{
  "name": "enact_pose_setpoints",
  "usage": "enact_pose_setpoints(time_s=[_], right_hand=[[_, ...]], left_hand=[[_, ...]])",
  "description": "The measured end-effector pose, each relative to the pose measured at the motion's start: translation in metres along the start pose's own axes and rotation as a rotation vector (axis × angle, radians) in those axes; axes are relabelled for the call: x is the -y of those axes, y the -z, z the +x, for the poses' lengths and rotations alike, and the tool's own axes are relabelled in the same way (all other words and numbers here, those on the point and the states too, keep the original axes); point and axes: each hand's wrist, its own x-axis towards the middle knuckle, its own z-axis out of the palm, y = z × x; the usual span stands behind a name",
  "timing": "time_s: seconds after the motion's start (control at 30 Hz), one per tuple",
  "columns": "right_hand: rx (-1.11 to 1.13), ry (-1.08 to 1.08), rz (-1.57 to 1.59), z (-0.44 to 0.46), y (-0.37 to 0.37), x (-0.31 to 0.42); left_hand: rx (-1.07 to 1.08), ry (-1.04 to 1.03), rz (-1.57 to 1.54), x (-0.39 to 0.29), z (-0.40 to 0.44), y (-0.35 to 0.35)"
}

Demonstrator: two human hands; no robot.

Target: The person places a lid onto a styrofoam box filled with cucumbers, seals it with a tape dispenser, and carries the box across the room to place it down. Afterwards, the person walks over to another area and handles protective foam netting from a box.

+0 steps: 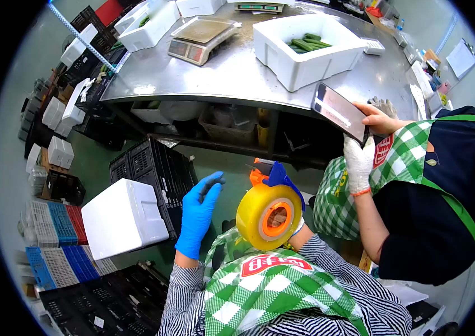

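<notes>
My left hand, in a blue glove, is raised with thumb and fingers apart and nothing between them. Left of it, a white foam box sits on stacked black crates. In front of my apron, a tape dispenser carries a big roll of yellow tape, with an orange hub and a blue and orange head. My right hand grips the dispenser from behind; only a bit of its white glove shows, the fingers being hidden by the roll.
On the steel table stand a scale and an open foam box with green cucumbers. A co-worker at the right holds a phone. Flattened coloured crates are stacked at the lower left.
</notes>
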Motion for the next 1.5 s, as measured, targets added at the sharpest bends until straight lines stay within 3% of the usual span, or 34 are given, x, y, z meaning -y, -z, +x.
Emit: enact_pose_setpoints(time_s=[0.4,0.53,0.63,0.77,1.0,1.17,1.27,1.37,1.5], right_hand=[[-0.106,0.095,-0.124,0.018,-0.006,-0.095],[-0.139,0.150,-0.135,0.028,-0.007,-0.125],[-0.161,0.177,-0.131,0.035,-0.010,-0.145],[-0.196,0.205,-0.145,0.044,-0.014,-0.164],[-0.253,0.249,-0.175,0.047,-0.023,-0.185],[-0.275,0.258,-0.186,0.050,-0.029,-0.189],[-0.278,0.261,-0.187,0.054,-0.032,-0.188],[-0.281,0.263,-0.187,0.054,-0.035,-0.187],[-0.286,0.257,-0.182,0.053,-0.038,-0.184]], left_hand=[[0.268,-0.569,0.260,-0.012,0.030,0.070],[0.332,-0.499,0.175,0.004,0.041,0.098],[0.468,-0.297,-0.186,0.017,0.050,0.113],[0.574,-0.171,-0.381,0.039,0.073,0.134],[0.854,-0.081,-0.658,0.047,0.107,0.156],[0.989,-0.043,-0.566,0.035,0.124,0.172],[0.995,-0.112,-0.467,0.028,0.127,0.177],[0.984,-0.039,-0.581,0.017,0.125,0.182],[0.931,-0.090,-0.427,0.013,0.120,0.184]])
